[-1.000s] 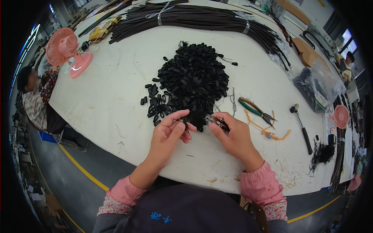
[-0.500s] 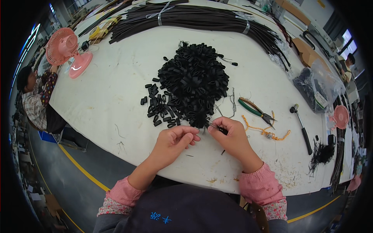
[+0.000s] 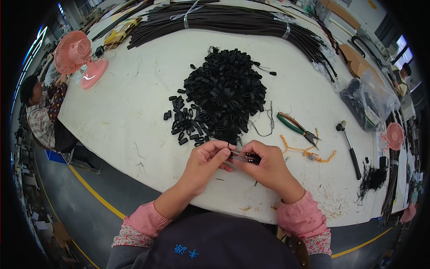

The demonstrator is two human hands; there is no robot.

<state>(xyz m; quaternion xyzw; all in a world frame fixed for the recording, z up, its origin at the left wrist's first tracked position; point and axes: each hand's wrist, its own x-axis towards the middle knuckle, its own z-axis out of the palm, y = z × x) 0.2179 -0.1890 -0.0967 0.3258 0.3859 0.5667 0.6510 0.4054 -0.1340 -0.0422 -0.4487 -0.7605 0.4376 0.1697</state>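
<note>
Near the table's front edge, my right hand (image 3: 267, 165) is closed around small thread snips (image 3: 249, 157) with dark handles and metal blades. The blades point left, toward the fingertips of my left hand (image 3: 204, 163). Thumb and forefinger of that hand are pinched together, with a dark bit at their tips too small to name. Just beyond both hands rises a big heap of black fabric loops (image 3: 226, 85), with loose thread ends along its near side. Smaller loose black loops (image 3: 182, 122) lie scattered at its left.
Right of the heap lie green-handled pliers (image 3: 295, 127), an orange cord (image 3: 320, 157), a hammer (image 3: 349, 150) and a tangle of black threads (image 3: 372, 178). Bundled dark strips (image 3: 224, 20) stretch along the back. A pink fan (image 3: 92, 74) stands far left, near a seated person (image 3: 40, 112).
My hands have come closer together. The snips have swung to point left, and their blades now reach my left fingertips, which have closed into a pinch.
</note>
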